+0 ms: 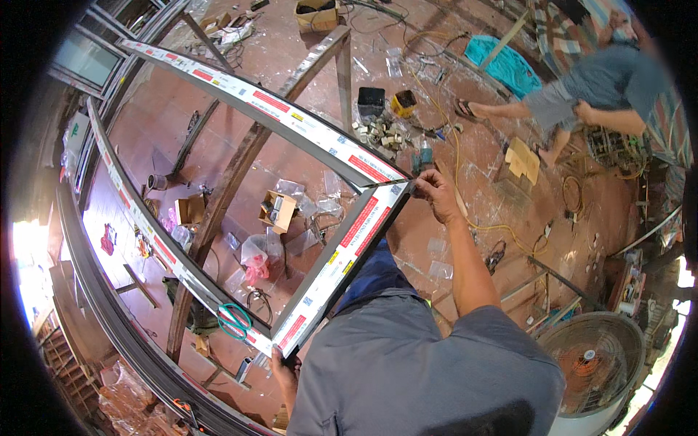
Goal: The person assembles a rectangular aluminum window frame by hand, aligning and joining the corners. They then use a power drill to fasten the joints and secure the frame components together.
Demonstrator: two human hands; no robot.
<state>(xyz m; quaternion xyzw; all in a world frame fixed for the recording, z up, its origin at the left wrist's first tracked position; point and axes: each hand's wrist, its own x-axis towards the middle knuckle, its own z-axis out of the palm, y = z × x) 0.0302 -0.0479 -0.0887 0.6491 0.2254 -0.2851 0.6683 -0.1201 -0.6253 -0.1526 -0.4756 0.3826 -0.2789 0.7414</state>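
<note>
A long dark metal frame, its profiles covered in white and red protective film, lies across wooden supports before me. Its short end profile runs between my two hands. My left hand is closed on that profile's near left end, where it meets the left long profile. At the other corner my right hand pinches the profile's far end with bent fingers. A narrow dark gap shows there between the end profile and the right long profile. A teal loop hangs on the left long profile near its corner.
Wooden beams cross under the frame. On the tiled floor are an open cardboard box, a black bucket, scattered metal pieces and a yellow cable. Another person sits at the far right; a large fan stands near right.
</note>
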